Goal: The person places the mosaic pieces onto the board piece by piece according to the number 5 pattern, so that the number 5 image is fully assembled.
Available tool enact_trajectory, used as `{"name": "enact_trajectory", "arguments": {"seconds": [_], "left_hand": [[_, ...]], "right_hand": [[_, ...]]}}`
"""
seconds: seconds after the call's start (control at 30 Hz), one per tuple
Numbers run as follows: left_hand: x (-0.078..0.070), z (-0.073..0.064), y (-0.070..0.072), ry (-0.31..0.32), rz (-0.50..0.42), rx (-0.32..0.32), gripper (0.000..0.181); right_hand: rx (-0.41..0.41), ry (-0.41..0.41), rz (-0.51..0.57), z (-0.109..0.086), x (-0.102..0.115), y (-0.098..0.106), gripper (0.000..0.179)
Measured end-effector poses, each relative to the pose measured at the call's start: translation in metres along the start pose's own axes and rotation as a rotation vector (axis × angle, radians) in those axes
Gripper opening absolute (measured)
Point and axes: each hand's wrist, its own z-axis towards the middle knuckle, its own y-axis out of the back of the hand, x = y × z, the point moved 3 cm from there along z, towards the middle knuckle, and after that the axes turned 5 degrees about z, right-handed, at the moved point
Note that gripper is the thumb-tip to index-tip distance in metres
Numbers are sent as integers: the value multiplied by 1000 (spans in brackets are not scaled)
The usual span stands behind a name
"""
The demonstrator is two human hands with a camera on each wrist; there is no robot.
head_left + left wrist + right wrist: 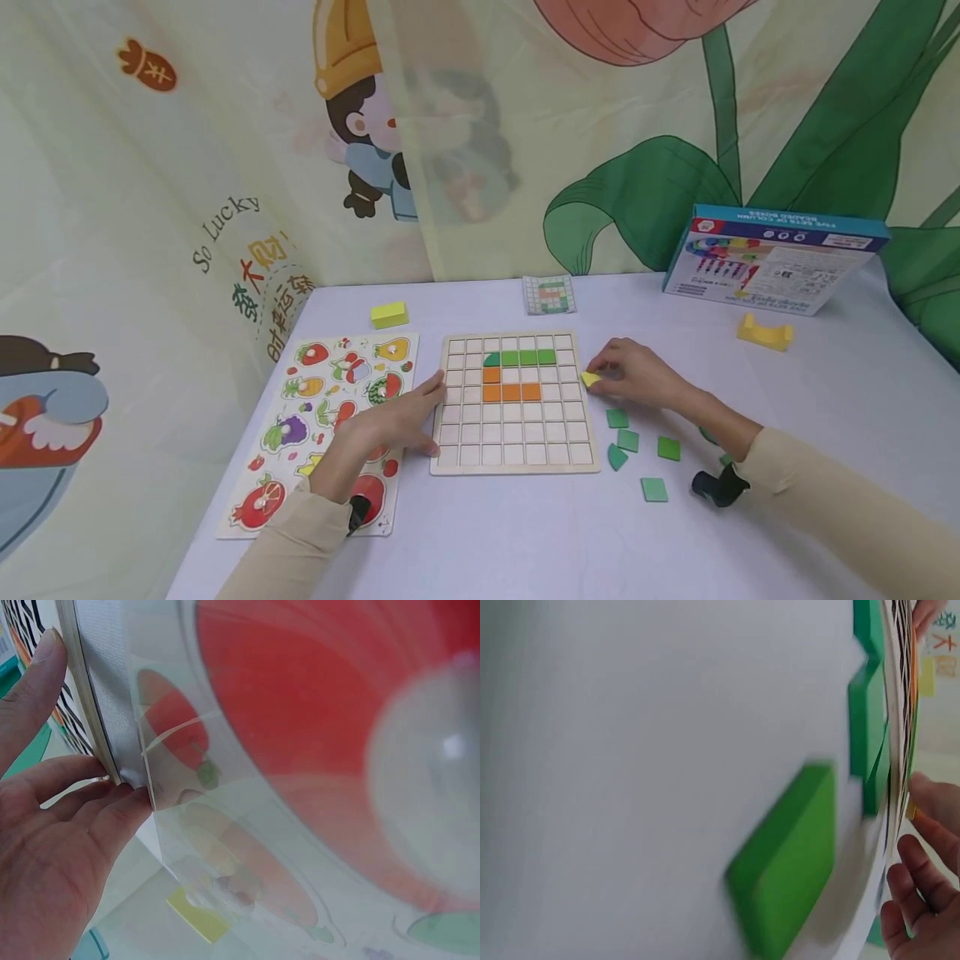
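Note:
A square wooden grid board [459, 410] lies on the table, holding a row of green pieces [528, 357] with orange squares [512, 392] below. My left hand [393, 421] rests against its left edge, fingers and thumb spread; the left wrist view shows the fingertips [105, 771] at the board's side. At the opposite edge, my right hand [633, 375] pinches a small yellow piece [590, 379] between thumb and finger. That piece appears only as a sliver in the right wrist view, where the other fingers of the right hand [930, 892] are loosely bent.
Several loose green pieces [627, 440] lie right of the board. Left of it is a fruit picture board [405, 354], partly under my left forearm. Along the back are a yellow block [389, 315], a pattern card [549, 295], a cardboard box [772, 262] and a yellow notched block [765, 333].

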Motion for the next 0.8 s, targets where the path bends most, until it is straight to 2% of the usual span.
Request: {"name": "enact_trajectory", "arguments": {"seconds": [0.13, 0.37, 0.8], "left_hand": [[0, 0, 0, -5, -4, 6, 91], [0, 0, 0, -3, -10, 5, 91], [1, 1, 0, 5, 4, 3, 92]], "right_hand": [[-14, -2, -4, 4, 18, -11, 24], [-43, 53, -25, 8, 41, -31, 22], [-59, 36, -47, 9, 49, -38, 26]]}}
